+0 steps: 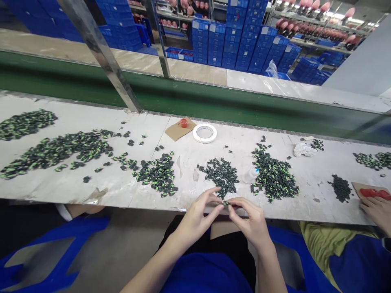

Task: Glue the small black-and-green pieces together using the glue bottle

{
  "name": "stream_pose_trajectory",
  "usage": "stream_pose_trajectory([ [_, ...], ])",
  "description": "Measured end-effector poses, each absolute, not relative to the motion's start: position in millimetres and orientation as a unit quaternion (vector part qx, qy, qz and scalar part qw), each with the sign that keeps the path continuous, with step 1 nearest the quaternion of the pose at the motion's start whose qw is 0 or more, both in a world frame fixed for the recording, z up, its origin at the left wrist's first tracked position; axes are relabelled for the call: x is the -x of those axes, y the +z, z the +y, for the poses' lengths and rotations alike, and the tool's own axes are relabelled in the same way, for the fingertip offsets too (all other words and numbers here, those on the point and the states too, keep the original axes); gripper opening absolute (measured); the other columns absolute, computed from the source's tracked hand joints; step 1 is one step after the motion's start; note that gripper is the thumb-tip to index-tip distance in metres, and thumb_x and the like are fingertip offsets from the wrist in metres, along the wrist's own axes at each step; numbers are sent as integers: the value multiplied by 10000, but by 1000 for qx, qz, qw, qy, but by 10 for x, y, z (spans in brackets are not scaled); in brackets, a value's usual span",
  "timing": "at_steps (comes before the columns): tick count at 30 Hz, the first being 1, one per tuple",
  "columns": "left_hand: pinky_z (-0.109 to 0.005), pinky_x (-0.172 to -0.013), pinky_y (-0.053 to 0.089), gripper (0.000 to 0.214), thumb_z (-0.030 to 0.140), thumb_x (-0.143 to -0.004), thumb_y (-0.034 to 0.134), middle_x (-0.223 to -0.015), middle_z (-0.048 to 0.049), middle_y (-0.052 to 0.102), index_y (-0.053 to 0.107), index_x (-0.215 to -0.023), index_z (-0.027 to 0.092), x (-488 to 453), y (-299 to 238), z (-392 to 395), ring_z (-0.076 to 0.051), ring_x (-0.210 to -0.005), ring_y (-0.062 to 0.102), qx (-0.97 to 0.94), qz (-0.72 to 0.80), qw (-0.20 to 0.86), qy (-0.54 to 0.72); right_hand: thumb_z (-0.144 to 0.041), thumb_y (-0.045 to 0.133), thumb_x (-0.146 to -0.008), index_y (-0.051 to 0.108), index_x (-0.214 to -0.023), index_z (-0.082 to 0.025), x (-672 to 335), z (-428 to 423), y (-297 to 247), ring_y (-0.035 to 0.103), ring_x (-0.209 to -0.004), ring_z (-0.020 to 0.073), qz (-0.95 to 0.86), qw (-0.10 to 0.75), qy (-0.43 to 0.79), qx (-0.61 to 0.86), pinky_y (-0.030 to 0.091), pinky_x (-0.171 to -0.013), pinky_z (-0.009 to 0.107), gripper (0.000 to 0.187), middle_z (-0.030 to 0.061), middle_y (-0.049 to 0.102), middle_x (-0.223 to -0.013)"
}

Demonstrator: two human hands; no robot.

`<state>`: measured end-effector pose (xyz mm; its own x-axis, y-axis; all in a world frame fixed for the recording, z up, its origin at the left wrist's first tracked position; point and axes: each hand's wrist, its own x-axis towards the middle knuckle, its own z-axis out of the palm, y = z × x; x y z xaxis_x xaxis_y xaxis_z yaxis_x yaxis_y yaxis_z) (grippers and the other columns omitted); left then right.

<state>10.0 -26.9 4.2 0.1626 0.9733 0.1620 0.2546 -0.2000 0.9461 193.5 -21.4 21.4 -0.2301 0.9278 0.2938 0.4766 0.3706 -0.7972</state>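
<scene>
At the table's front edge, my left hand (200, 213) and my right hand (250, 219) meet fingertip to fingertip. Between them is a small dark green-and-black part (226, 203), pinched from both sides; its exact kind is too small to make out. Just beyond my fingers lies a pile of small dark parts (221, 173). A pile of black and bright-green parts (275, 175) spreads to the right, with a small clear bottle with a blue tip (251, 175) at its left side. Left of my hands is another black-and-green pile (159, 173).
A white tape roll (198, 138) and a red cup (183, 123) on cardboard (175, 132) stand at the back. Larger piles (61, 150) cover the left. A co-worker's hand (377, 209) rests at the right by red material (374, 193). A metal post (122, 87) rises behind the table.
</scene>
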Motion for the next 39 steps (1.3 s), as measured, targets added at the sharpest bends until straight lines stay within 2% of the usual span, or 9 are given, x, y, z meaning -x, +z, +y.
stream_pose_trajectory([
  [3,-408,-925,499,415,294,-883,590,-1035,-77,701,506,-1286,240,188,-24,-143,-228,-1006,652,-635,542,333,438,-315,612,-830,715,-850,-229,-2284,-152,158,687,-659,198,-686,413,198,565,589,-656,333,136,54,745,-840],
  [8,-544,-882,415,168,286,-859,564,-927,-126,714,700,-925,211,774,-151,73,-353,-985,564,-601,693,70,391,-547,653,-770,714,-968,-154,-2697,64,87,669,-758,251,-537,455,16,710,557,-735,418,445,133,712,-946],
  [12,-541,-833,379,160,313,-843,601,-806,-123,715,713,-773,221,846,-198,125,-348,-904,533,-604,718,1,347,-664,648,-719,671,-1119,-169,-2595,244,-24,586,-1037,306,-592,435,-16,678,503,-865,467,637,154,636,-1146],
  [16,-584,-845,322,238,396,-830,634,-799,-128,706,711,-689,220,751,-211,134,-367,-939,497,-590,735,-38,333,-669,640,-725,658,-1092,-202,-2411,411,-183,473,-1122,339,-654,383,-17,653,418,-947,529,595,147,647,-1109],
  [20,-572,-848,299,194,311,-834,640,-806,-115,717,716,-675,230,716,-214,172,-357,-940,502,-606,712,-6,356,-604,619,-769,639,-933,-197,-2338,510,-227,472,-1138,338,-653,400,37,642,418,-954,526,439,156,666,-1066],
  [23,-535,-867,301,114,261,-822,661,-791,-81,732,729,-731,251,602,-186,189,-334,-953,535,-645,667,64,367,-541,639,-769,564,-945,-214,-2299,475,-153,522,-1180,309,-622,443,125,634,448,-953,491,379,138,677,-1098],
  [27,-489,-888,305,46,239,-775,719,-788,-27,742,721,-734,261,284,-168,154,-295,-961,582,-693,605,186,344,-474,730,-709,494,-871,-230,-2244,317,-32,681,-930,253,-551,503,281,604,538,-807,390,376,101,729,-961],
  [32,-459,-881,304,83,208,-721,771,-790,-15,740,702,-729,252,70,-226,75,-293,-988,587,-698,587,250,325,-447,811,-598,654,-809,-191,-2227,119,-37,659,-675,213,-523,521,339,583,514,-596,299,367,42,721,-757],
  [39,-470,-960,291,86,198,-774,712,-924,-13,755,691,-825,264,130,-219,12,-279,-1119,586,-675,598,297,315,-421,803,-611,746,-757,-166,-2099,2,-177,650,-615,211,-462,570,355,579,504,-554,297,299,50,724,-678],
])
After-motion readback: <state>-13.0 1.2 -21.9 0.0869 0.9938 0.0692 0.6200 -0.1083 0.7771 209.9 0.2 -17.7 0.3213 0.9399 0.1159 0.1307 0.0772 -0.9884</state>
